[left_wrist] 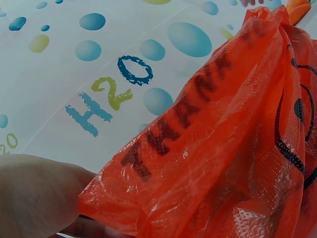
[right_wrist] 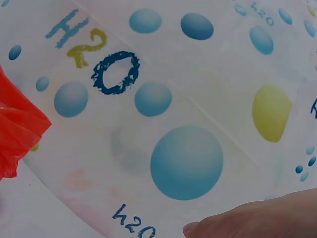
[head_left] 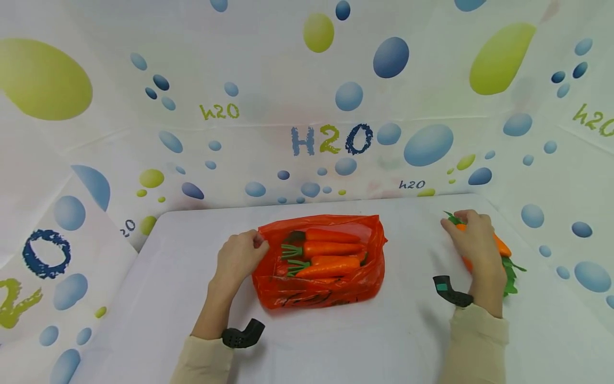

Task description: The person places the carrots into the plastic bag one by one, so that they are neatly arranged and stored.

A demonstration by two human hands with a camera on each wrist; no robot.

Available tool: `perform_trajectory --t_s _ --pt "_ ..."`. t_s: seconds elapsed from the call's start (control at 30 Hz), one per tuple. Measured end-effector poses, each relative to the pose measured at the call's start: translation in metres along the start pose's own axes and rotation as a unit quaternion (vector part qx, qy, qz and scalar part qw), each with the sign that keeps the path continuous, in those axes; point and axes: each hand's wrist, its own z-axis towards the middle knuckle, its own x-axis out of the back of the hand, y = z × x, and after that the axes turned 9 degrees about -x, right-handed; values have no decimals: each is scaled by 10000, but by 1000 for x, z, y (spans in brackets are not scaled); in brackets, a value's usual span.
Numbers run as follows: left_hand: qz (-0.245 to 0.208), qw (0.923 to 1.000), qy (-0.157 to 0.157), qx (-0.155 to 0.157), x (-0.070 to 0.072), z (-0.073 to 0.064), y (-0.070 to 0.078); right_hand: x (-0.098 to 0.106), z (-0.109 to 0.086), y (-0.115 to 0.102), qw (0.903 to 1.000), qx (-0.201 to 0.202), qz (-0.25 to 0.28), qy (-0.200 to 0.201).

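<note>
A red plastic bag (head_left: 316,296) lies with its mouth spread, showing several carrots (head_left: 331,249) with green stem ends inside. At its left edge my left hand (head_left: 238,258) pinches the film between thumb and fingers. The left wrist view has the thumb over a corner of the bag (left_wrist: 198,148), which carries dark printed letters. Over on the right, my right hand (head_left: 472,240) is above more carrots (head_left: 502,246) with leafy green tops (head_left: 509,277), covering part of them. Its thumb (right_wrist: 237,223) reaches out apart from the fingers.
A white sheet covers the table (head_left: 336,341). Behind it rises a white backdrop (head_left: 268,154) printed with blue and green spots and H2O lettering. Each wrist carries a black strap device, the left one (head_left: 243,334) and the right one (head_left: 452,292).
</note>
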Motion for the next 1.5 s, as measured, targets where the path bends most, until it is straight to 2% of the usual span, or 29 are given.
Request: perform_trajectory --t_s 0.1,0.2,0.43,0.57,0.67,0.87,1.13,1.43,1.5 --pt "-4 10000 8 -16 0 0 1 1 2 5 9994 -313 -75 -124" --pt "-7 10000 27 -41 1 1 2 1 5 8 9985 -449 -211 -220" --pt "12 10000 22 -30 2 1 1 -3 9 17 9972 -304 -553 -396" --pt "23 10000 11 -18 2 0 0 -7 12 20 9956 -462 -573 -578" --pt "33 10000 3 -8 3 0 0 -9 13 22 9929 -624 -633 -790" --pt "37 10000 46 -27 4 1 0 -11 16 25 9881 -514 -793 -1215" --pt "37 10000 63 -53 5 1 0 -11 17 25 9863 -509 -1094 -1126" --pt "-13 9999 71 -91 3 1 -2 -15 17 28 9829 -830 -1114 -1212" --pt "-26 9999 54 -82 2 0 -1 -17 15 29 9832 -737 -1133 -1229"
